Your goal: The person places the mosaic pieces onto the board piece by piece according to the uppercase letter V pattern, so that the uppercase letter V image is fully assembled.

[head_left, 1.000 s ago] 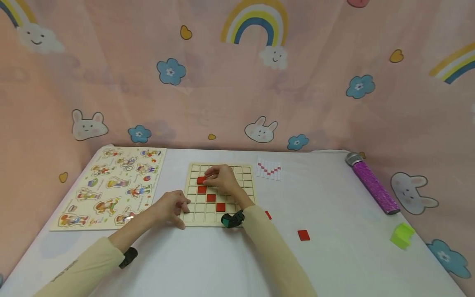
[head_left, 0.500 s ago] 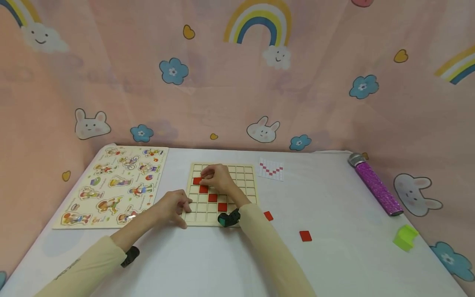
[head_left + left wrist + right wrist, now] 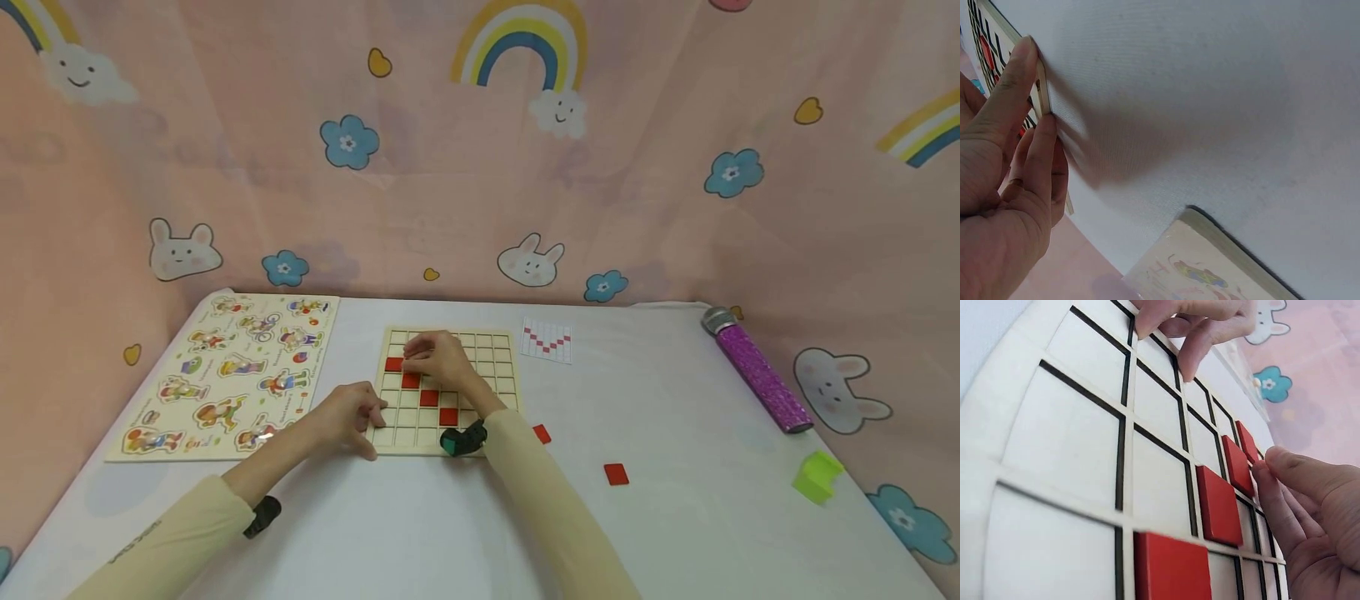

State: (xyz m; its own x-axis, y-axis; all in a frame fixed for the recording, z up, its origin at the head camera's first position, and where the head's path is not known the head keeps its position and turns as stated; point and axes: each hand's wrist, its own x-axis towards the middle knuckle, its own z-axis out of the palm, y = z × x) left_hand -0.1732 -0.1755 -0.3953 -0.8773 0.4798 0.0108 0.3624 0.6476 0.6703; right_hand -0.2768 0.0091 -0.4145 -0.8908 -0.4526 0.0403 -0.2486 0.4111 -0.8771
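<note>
A pale wooden grid board point(image 3: 420, 436) lies mid-table, with red square tiles point(image 3: 448, 417) stepping diagonally across its cells. My left hand point(image 3: 348, 417) holds the board's front left corner, thumb at the edge and fingertips on the grid. My right hand point(image 3: 442, 360) reaches over the board, thumb and index finger pinching the edge of the leftmost red tile point(image 3: 393, 364). In the right wrist view that far tile point(image 3: 1246, 439) lies at a left-column cell, with the right fingertips point(image 3: 1262, 469) at its corner. The right hand covers part of the board in the head view.
Two loose red tiles point(image 3: 617, 474) lie right of the board. Behind them is a pattern card point(image 3: 547, 354) with a red V. A picture puzzle board point(image 3: 232, 392) lies left. A purple glittery microphone point(image 3: 761, 375) and a lime-green piece point(image 3: 817, 477) lie right.
The leftmost red tile has shifted left with my right fingers to the board's left column. My left hand has stayed at the corner. The head view has shifted slightly.
</note>
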